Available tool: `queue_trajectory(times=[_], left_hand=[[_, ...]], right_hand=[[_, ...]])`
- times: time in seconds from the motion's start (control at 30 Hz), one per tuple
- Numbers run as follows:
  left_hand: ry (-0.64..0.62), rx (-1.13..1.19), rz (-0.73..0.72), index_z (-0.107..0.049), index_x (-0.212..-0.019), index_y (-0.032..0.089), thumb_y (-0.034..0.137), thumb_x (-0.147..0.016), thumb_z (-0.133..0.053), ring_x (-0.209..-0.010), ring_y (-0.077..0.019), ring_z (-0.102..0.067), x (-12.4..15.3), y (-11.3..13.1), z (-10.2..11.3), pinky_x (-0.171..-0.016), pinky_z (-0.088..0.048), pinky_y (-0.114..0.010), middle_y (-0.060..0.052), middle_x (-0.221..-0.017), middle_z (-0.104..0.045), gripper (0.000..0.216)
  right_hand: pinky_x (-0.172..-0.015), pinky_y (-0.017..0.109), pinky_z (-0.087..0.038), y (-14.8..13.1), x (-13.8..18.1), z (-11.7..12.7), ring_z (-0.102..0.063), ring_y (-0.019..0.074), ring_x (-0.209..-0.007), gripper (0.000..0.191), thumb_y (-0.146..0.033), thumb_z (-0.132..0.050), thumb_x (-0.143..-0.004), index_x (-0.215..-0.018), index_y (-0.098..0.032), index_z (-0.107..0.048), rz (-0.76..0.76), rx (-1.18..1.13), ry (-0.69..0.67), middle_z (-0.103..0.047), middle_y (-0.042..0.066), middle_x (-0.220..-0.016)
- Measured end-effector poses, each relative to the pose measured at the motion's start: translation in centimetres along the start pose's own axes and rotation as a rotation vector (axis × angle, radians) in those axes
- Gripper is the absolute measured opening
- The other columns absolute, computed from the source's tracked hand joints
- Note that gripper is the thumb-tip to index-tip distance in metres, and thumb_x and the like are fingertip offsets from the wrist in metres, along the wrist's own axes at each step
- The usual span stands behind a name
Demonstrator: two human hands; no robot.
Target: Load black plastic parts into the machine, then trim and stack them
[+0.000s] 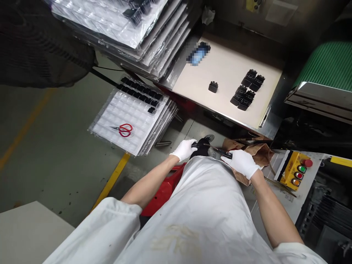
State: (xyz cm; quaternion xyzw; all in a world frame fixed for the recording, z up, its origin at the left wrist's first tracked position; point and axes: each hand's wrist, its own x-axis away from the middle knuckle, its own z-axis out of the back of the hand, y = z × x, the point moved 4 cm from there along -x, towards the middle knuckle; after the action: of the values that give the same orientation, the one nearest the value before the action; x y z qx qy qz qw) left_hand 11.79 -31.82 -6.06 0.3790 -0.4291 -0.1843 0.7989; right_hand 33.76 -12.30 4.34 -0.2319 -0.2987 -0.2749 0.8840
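Both my hands wear white gloves and meet over my lap. My left hand (184, 149) is closed on a small black plastic part (202, 147). My right hand (242, 162) is closed on a thin dark tool (220, 151) whose tip reaches the part. On the pale worktable (228, 62) ahead lie one single black part (213, 86) and a cluster of several black parts (247, 90).
Clear blister trays (129, 117) are stacked on the floor at left, with red scissors (123, 129) on top. More tray stacks (123, 25) lie at upper left. A yellow button box (295, 170) is at right, beside a green conveyor (330, 62). A red stool (165, 190) is under me.
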Motion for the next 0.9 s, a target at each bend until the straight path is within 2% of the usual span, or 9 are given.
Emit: queue_trajectory(times=[0.1,0.2,0.33,0.5,0.57,0.67,0.73,0.8,0.9], left_hand=[[-0.009,0.155,0.054,-0.074,-0.109,0.016,0.038,-0.065,-0.090,-0.113,-0.0319,-0.069,0.5,0.1,0.5,-0.105,-0.051,-0.045,-0.014,-0.113,-0.076,0.052],[-0.152,0.364,0.089,-0.071,-0.110,0.013,0.053,-0.072,-0.085,-0.102,-0.0248,-0.071,1.3,0.4,0.6,-0.094,-0.056,-0.039,-0.015,-0.111,-0.075,0.057],[-0.366,0.534,0.110,-0.071,-0.093,0.012,0.051,-0.063,-0.093,-0.094,-0.0207,-0.071,2.4,0.9,0.4,-0.090,-0.056,-0.034,-0.012,-0.097,-0.074,0.054],[-0.443,0.456,0.112,-0.073,-0.095,0.012,0.039,-0.057,-0.097,-0.085,-0.0194,-0.070,2.2,1.8,0.8,-0.082,-0.056,-0.032,-0.008,-0.091,-0.075,0.052],[-0.415,0.223,0.037,-0.075,-0.097,0.013,0.031,-0.057,-0.095,-0.084,-0.0202,-0.070,2.0,2.7,1.4,-0.080,-0.055,-0.032,-0.006,-0.091,-0.076,0.048],[-0.300,-0.277,-0.118,-0.077,-0.097,0.017,0.025,-0.062,-0.087,-0.083,-0.0226,-0.070,2.0,4.1,2.3,-0.081,-0.054,-0.033,-0.004,-0.087,-0.076,0.038],[-0.246,-0.460,-0.178,-0.078,-0.103,0.020,0.023,-0.066,-0.081,-0.084,-0.0245,-0.071,2.4,4.7,2.6,-0.084,-0.054,-0.034,-0.004,-0.089,-0.077,0.037],[-0.213,-0.487,-0.198,-0.078,-0.108,0.022,0.023,-0.068,-0.078,-0.090,-0.0266,-0.072,2.8,4.6,2.7,-0.090,-0.053,-0.035,-0.005,-0.095,-0.078,0.040],[-0.135,-0.271,-0.105,-0.079,-0.104,0.022,0.023,-0.061,-0.084,-0.100,-0.0295,-0.072,3.3,3.7,2.8,-0.100,-0.051,-0.038,-0.005,-0.097,-0.079,0.043]], right_hand=[[-0.072,0.033,-0.048,-0.6,0.3,-0.4,-0.074,0.0299,-0.091,0.053,-0.066,-0.049,-0.095,-0.100,-0.023,-0.077,0.042,-0.018,-0.004,-0.079,0.012,-0.097],[-0.068,0.031,-0.045,0.2,0.9,-1.3,-0.074,0.0288,-0.086,0.050,-0.062,-0.051,-0.095,-0.097,-0.020,-0.077,0.058,-0.074,-0.048,-0.079,0.013,-0.094],[-0.068,0.028,-0.045,2.0,1.3,-1.7,-0.072,0.0258,-0.082,0.051,-0.062,-0.053,-0.095,-0.094,-0.019,-0.079,0.078,-0.258,-0.017,-0.078,0.011,-0.087],[-0.067,0.027,-0.045,2.4,1.7,-1.1,-0.071,0.0251,-0.080,0.049,-0.061,-0.056,-0.093,-0.093,-0.018,-0.080,0.125,-0.346,-0.004,-0.078,0.010,-0.084],[-0.067,0.027,-0.044,2.0,1.8,-1.0,-0.072,0.0246,-0.080,0.048,-0.060,-0.055,-0.094,-0.093,-0.018,-0.079,0.130,-0.302,-0.023,-0.078,0.010,-0.086],[-0.065,0.028,-0.042,1.8,1.4,-0.9,-0.072,0.0251,-0.081,0.048,-0.060,-0.054,-0.095,-0.092,-0.019,-0.078,0.072,-0.191,-0.024,-0.079,0.012,-0.089],[-0.065,0.028,-0.041,1.4,1.1,-1.0,-0.073,0.0246,-0.081,0.047,-0.060,-0.053,-0.095,-0.091,-0.020,-0.077,0.081,-0.169,-0.026,-0.079,0.010,-0.088],[-0.064,0.027,-0.040,1.0,0.8,-1.1,-0.073,0.0245,-0.082,0.046,-0.060,-0.054,-0.094,-0.092,-0.021,-0.077,0.103,-0.160,-0.022,-0.079,0.010,-0.090],[-0.065,0.028,-0.040,0.3,0.6,-1.5,-0.074,0.0260,-0.085,0.043,-0.059,-0.058,-0.093,-0.094,-0.021,-0.077,0.117,-0.138,-0.011,-0.080,0.011,-0.092]])
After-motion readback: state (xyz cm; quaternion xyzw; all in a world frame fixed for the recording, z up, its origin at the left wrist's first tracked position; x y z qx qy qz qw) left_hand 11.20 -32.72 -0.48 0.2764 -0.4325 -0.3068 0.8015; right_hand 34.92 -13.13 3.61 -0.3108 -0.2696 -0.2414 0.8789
